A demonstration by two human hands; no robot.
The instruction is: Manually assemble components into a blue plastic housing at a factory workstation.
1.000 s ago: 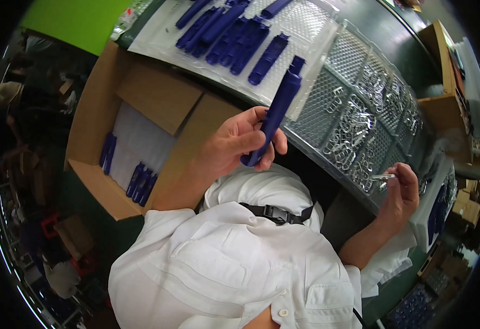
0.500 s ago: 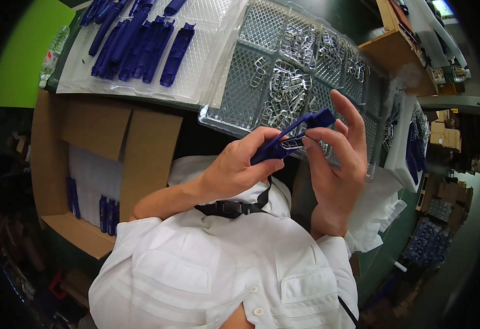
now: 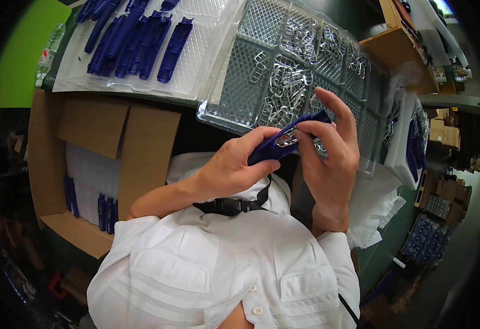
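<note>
Gripped in my left hand (image 3: 231,164) is a long dark blue plastic casing (image 3: 260,153), tilted up to the right, thumb and fingers closed round its lower end. A shiny wire-like metal clip (image 3: 285,141) lies in the open hollow of the casing. My right hand (image 3: 332,153) has its thumb and index finger pressed together at the casing's upper part, beside the clip; another finger is raised. What exactly sits between those fingertips is hidden. Just beyond both hands, a clear compartment tray (image 3: 226,107) holds many loose metal clips (image 3: 289,88).
At the back left, several blue half-casings (image 3: 174,50) lie on a white textured tray (image 3: 188,88). Below it, an open cardboard box (image 3: 148,145) holds upright blue pieces. A clear bottle (image 3: 48,57) stands far left; a wooden box (image 3: 401,55) is at the back right.
My right hand has moved slightly left and down, closer to my left hand. The metal clip sits lower inside the casing than before.
</note>
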